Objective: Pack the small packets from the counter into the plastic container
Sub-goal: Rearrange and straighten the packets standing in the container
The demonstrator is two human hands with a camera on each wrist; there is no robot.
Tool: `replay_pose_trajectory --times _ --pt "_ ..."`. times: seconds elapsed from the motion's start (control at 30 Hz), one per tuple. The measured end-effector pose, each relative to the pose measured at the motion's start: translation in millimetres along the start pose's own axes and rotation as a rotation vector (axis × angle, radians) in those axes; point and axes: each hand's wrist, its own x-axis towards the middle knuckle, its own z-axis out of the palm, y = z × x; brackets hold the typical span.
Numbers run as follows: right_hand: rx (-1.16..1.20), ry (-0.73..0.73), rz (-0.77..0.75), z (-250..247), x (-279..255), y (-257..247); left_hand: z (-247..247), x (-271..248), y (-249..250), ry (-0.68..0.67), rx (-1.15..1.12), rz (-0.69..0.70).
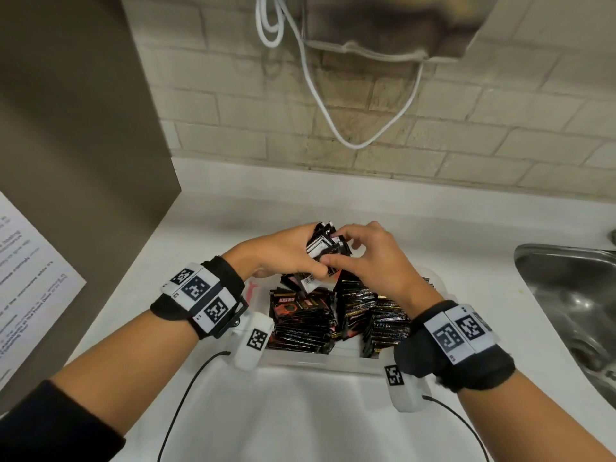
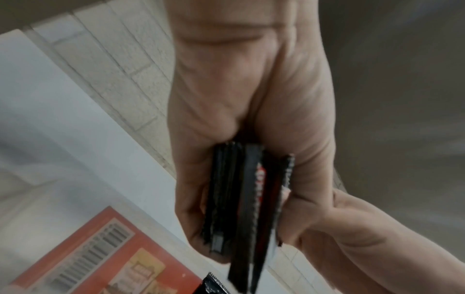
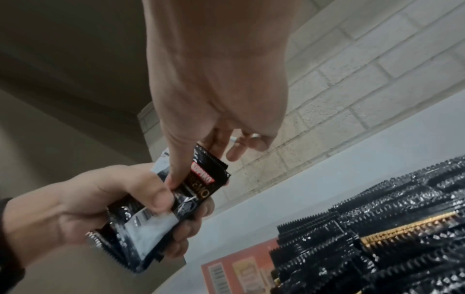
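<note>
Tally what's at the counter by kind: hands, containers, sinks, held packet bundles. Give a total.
hands: 2, left hand and right hand
plastic container: 1
sink: 1
packet bundle: 1, gripped by both hands
Total: 5
Single packets in the container are too many to count.

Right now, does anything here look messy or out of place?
Mostly tidy. In the plastic container the packets stand in rows, but a few lie flat and askew on top. The left hand grips a small stack that the right hand pinches.
</note>
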Motion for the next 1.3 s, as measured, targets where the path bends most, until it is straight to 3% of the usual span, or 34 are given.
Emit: replay_pose_trajectory --times 0.13,0.33,0.57,0.8,0.97,1.17,1.3 --pt "0.037 -0.069 -0.034 1 -1 2 -7 -5 -4 -0.097 -0.158 -0.031" --pt "0.281 -0.082 -0.03 3 -2 7 -8 -7 -13 -0.074 -0.401 -0.112" --pt "0.333 0.102 0.064 5 2 14 -4 -6 -17 0.083 -0.586 -0.047" --pt "0.428 0.1 0.143 0 3 14 0 -5 -16 0.252 -0.692 0.068" --pt "0.531 0.009 0.219 6 6 8 9 -2 -6 0.335 -0.649 0.179" --pt "0.439 0.034 0.197 10 7 -1 17 6 -2 0.396 -0.518 0.204" --pt "0.081 0.247 -0.042 8 5 0 17 7 -4 0.46 -0.405 0.147"
